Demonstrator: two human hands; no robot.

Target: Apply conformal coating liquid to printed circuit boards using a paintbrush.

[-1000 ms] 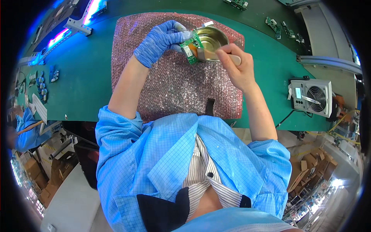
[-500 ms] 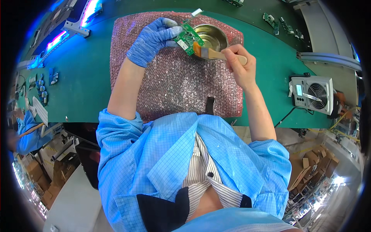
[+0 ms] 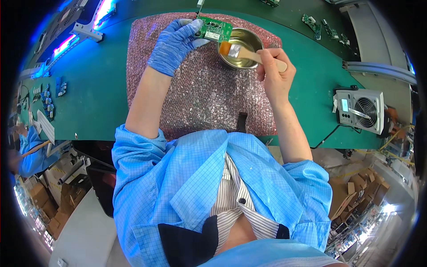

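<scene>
My left hand (image 3: 178, 43), in a blue striped glove with pale fingertips, pinches a green circuit board (image 3: 215, 30) by its left end. From that end a thin lead with a white tip rises. Bare, my right hand (image 3: 276, 66) grips the pale wooden handle of a flat brush (image 3: 240, 52). Its orange-brown bristles are just below the board's right corner; whether they touch it I cannot tell. Beneath the brush stands a round metal bowl (image 3: 251, 40) with yellowish liquid in it. The bowl rests on pink bubble wrap (image 3: 209, 98).
The wrap covers part of a green work mat (image 3: 307, 98). A boxy device with a fan (image 3: 361, 110) stands at the right edge. More circuit boards lie at far right (image 3: 312, 26) and at left (image 3: 47, 102). A metal frame with bright blue-violet lights (image 3: 86, 31) occupies the upper left.
The board has turned to lie nearly level and moved slightly up and left. My right hand has drawn the brush a little away from the board's face, over the bowl.
</scene>
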